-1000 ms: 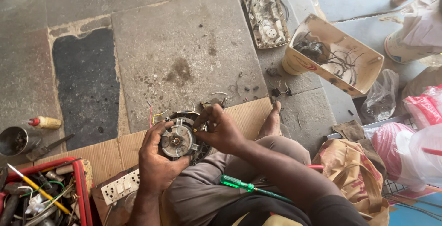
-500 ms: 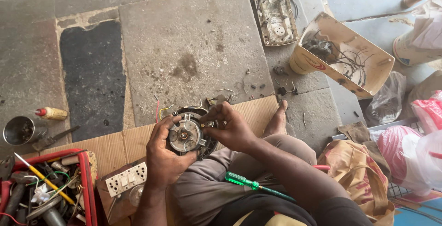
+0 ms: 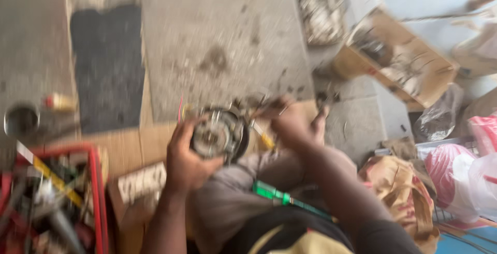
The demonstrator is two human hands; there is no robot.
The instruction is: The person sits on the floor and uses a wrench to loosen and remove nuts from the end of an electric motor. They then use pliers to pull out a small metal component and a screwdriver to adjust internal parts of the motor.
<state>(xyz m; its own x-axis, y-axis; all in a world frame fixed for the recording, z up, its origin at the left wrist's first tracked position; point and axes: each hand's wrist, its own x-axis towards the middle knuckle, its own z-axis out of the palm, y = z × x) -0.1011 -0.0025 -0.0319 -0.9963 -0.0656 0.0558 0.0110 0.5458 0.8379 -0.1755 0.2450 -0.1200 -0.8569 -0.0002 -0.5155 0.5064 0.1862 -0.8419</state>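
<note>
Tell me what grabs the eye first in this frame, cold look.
Centre frame, the round metal motor part, gripped by the left hand while the right hand works at its upper edge. Next, the red tool crate crammed with tools at lower left, and the green-handled screwdriver lying across the person's lap. The frame is motion-blurred, so finer detail is lost.
</note>
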